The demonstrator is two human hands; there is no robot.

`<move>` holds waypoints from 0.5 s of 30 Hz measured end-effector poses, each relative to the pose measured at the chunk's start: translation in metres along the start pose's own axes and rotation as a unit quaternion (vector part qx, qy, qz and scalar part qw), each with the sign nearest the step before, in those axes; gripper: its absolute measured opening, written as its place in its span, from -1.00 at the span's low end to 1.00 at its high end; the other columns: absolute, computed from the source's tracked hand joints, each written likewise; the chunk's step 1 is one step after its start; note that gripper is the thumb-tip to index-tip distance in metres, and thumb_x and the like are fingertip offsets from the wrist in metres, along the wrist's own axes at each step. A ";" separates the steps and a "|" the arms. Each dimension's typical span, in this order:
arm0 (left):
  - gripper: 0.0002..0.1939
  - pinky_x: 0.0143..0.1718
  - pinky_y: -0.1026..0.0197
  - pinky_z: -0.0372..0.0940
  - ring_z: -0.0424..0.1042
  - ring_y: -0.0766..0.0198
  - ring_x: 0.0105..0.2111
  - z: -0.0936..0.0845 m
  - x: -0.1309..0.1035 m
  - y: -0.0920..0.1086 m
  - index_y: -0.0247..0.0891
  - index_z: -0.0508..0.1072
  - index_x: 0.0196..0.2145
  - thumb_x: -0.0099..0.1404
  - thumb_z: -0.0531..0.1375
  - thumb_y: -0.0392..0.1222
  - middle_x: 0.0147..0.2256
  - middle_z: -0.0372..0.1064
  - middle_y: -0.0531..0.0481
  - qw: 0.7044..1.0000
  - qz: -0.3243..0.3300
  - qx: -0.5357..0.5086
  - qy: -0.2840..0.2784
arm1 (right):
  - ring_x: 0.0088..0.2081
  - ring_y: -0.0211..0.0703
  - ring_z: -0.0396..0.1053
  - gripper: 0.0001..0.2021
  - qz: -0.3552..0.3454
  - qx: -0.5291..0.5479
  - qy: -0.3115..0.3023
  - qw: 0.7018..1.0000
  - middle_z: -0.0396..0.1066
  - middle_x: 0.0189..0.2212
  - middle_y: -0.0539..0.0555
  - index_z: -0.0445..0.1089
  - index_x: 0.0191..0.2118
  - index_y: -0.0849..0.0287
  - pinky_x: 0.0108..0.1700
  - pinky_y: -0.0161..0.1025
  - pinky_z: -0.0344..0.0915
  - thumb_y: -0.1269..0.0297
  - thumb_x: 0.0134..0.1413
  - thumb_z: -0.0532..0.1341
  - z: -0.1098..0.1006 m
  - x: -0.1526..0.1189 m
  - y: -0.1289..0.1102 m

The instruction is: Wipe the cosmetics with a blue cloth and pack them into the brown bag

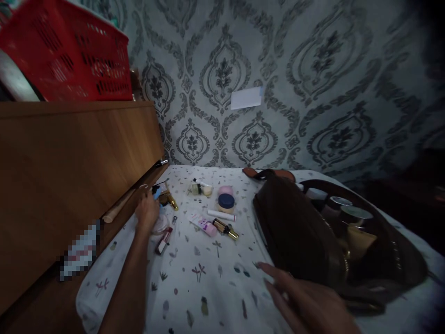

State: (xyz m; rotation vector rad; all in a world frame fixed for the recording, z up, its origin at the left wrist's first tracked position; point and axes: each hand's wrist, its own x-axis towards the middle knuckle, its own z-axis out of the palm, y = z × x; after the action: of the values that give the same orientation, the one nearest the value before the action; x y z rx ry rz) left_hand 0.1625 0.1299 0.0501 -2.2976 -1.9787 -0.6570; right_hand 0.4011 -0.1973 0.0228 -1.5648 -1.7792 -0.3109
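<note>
My left hand [146, 211] is at the left edge of the cloth-covered surface, beside the wooden cabinet. Its fingers are bent together among small cosmetics, next to a light blue item [157, 192]; what they grip is hidden. Close by lie a gold-capped tube [173, 202], a round clear compact [160, 224] and a dark red lip gloss tube [163, 240]. My right hand [302, 299] hovers at the lower right with fingers apart and nothing in them. Beside it sits an open dark brown bag [292, 222] holding jars and a yellowish tube [360, 241].
Mid-cloth lie a navy-lidded jar [226, 201], a white tube [221, 215], a pink-capped tube [203, 225] and a black-and-gold tube [225, 229]. The wooden cabinet [79, 171] borders the left, with a red basket [83, 55] on top. A patterned wall stands behind.
</note>
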 end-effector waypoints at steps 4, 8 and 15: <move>-0.61 -0.15 -0.02 0.37 0.44 -0.17 0.00 0.010 0.000 -0.018 -0.33 0.30 0.10 0.37 0.06 -0.16 0.03 0.39 -0.40 0.999 -0.021 0.027 -0.029 | -0.54 -0.20 0.47 -0.72 0.078 0.110 -0.098 0.986 0.51 -0.53 0.01 0.43 -0.04 0.13 -0.45 -0.31 0.37 0.31 0.26 0.03 0.040 0.044 -0.024; -0.64 -0.22 0.02 0.37 0.52 -0.10 -0.12 0.017 0.001 -0.027 -0.30 0.34 0.07 0.37 0.05 -0.16 -0.10 0.51 -0.35 0.997 -0.042 0.045 -0.050 | -0.56 -0.21 0.37 -0.73 0.192 0.260 -0.142 0.936 0.39 -0.59 -0.03 0.44 -0.18 0.17 -0.46 -0.28 0.29 0.20 0.17 0.05 0.083 0.064 -0.032; -0.65 -0.21 0.12 0.33 0.52 -0.01 -0.12 0.014 0.006 -0.023 -0.25 0.35 0.07 0.41 0.03 -0.09 -0.09 0.52 -0.27 0.998 -0.007 0.036 -0.048 | -0.64 -0.30 0.27 -0.60 0.342 0.492 -0.119 0.791 0.35 -0.58 -0.07 0.36 -0.20 0.20 -0.51 -0.31 0.20 -0.05 -0.01 0.21 0.112 0.056 -0.025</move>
State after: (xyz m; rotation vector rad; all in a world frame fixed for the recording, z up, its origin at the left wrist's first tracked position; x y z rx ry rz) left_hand 0.1452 0.1434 0.0341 -2.3177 -2.0238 -0.4747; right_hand 0.3377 -0.0918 -0.0118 -1.3080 -1.0492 1.0497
